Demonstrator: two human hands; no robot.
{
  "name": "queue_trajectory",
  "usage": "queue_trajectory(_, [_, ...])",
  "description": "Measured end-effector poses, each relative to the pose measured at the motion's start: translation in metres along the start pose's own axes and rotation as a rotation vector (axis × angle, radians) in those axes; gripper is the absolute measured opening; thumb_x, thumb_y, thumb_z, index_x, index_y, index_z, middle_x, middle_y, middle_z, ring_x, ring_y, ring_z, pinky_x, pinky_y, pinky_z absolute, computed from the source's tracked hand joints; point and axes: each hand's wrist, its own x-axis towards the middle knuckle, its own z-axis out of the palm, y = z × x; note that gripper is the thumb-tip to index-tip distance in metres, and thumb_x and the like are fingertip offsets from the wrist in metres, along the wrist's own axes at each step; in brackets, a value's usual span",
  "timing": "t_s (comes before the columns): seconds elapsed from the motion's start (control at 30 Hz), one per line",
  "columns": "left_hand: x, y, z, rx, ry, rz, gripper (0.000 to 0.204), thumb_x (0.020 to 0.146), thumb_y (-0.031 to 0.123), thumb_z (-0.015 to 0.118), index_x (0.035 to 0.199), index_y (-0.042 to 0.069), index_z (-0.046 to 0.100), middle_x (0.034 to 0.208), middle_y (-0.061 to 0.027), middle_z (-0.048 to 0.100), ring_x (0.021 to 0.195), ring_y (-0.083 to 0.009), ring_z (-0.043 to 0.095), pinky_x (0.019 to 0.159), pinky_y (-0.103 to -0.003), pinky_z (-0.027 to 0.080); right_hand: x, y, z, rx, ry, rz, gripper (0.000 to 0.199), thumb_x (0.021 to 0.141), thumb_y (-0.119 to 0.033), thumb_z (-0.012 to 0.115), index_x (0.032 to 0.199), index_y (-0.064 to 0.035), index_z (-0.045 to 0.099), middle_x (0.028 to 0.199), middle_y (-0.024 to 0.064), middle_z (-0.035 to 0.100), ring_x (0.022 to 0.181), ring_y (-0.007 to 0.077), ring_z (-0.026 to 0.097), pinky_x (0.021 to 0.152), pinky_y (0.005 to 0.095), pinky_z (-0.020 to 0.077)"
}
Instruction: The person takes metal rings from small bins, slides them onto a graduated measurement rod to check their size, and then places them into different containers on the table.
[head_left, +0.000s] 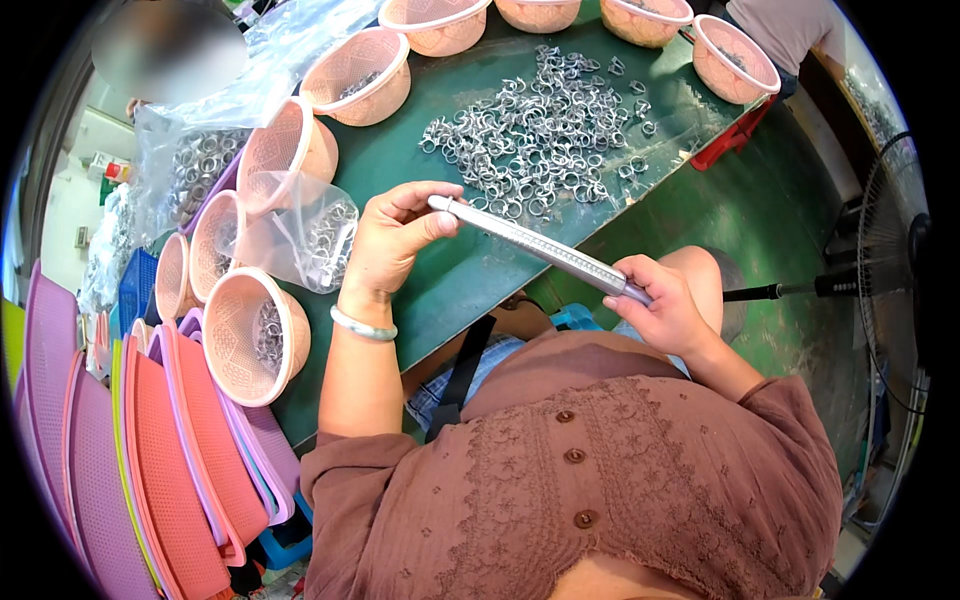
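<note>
A tapered silver ring mandrel (540, 245) with markings along its length slants across in front of me, its thin end up and to the left. My right hand (660, 300) is closed around the thick handle end. At the thin tip, my left hand (405, 225) pinches a small silver ring (449, 203) that sits around the mandrel. The fingers partly cover this ring. Beyond the mandrel, a wide heap of silver rings (540, 130) lies on the green tabletop (440, 285). A clear plastic bag (315, 235) with more rings lies left of my left wrist.
Several pink baskets (365, 80) line the table's left and far edges, some with rings inside. A nearer pink basket (258, 335) stands beside my left forearm. Stacked coloured plastic baskets (175, 450) fill the lower left. At the right stands a black fan (900, 260). Another person (790, 30) is at the far right.
</note>
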Motion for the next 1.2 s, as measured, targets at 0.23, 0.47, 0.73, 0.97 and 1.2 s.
queue_trajectory(0.23, [-0.001,-0.009,-0.001,-0.188,-0.098,-0.088,0.031,0.072,0.002,0.067,0.1,-0.003,0.058,0.086,-0.009,0.06,0.075,-0.0151,0.058,0.069,-0.025,0.048,0.007,0.004,0.005,-0.079,-0.008,-0.036,0.019,0.072,-0.003,0.063,0.089,-0.002,0.053,0.07,0.009,0.056,0.059,0.0189,0.056,0.054,0.0263,0.0431])
queue_trajectory(0.47, [-0.002,-0.005,-0.002,-0.192,-0.106,-0.061,0.029,0.07,0.001,0.067,0.098,-0.003,0.06,0.088,-0.0085,0.059,0.075,-0.016,0.056,0.068,-0.026,0.047,0.009,0.009,0.012,-0.07,0.051,-0.075,0.02,0.072,-0.002,0.063,0.089,-0.002,0.054,0.071,0.0086,0.057,0.059,0.0169,0.056,0.053,0.0255,0.0433])
queue_trajectory(0.73, [-0.003,-0.005,-0.001,-0.188,-0.101,-0.078,0.029,0.07,0.0,0.066,0.098,-0.003,0.06,0.086,-0.0071,0.058,0.074,-0.0154,0.056,0.067,-0.026,0.046,0.008,0.007,0.011,-0.057,0.05,-0.066,0.019,0.072,-0.001,0.063,0.089,-0.0015,0.054,0.071,0.0075,0.058,0.059,0.014,0.055,0.053,0.0245,0.0428])
queue_trajectory(0.97, [-0.005,-0.003,0.006,-0.251,-0.097,-0.081,0.029,0.07,0.0,0.066,0.098,-0.003,0.06,0.088,-0.0073,0.058,0.075,-0.0155,0.057,0.068,-0.026,0.047,0.005,0.009,0.01,-0.07,0.06,-0.08,0.019,0.072,-0.002,0.063,0.089,-0.0018,0.054,0.07,0.0072,0.057,0.058,0.0137,0.054,0.052,0.0242,0.0422])
queue_trajectory(1.2, [-0.016,0.007,0.015,-0.166,-0.045,-0.036,0.027,0.071,-0.002,0.065,0.098,-0.001,0.061,0.082,-0.0011,0.059,0.074,-0.0073,0.053,0.068,-0.019,0.042,0.003,0.006,0.008,-0.082,0.062,-0.114,0.02,0.071,0.0,0.063,0.089,-0.0018,0.054,0.069,0.0072,0.056,0.057,0.0138,0.054,0.052,0.0245,0.0421])
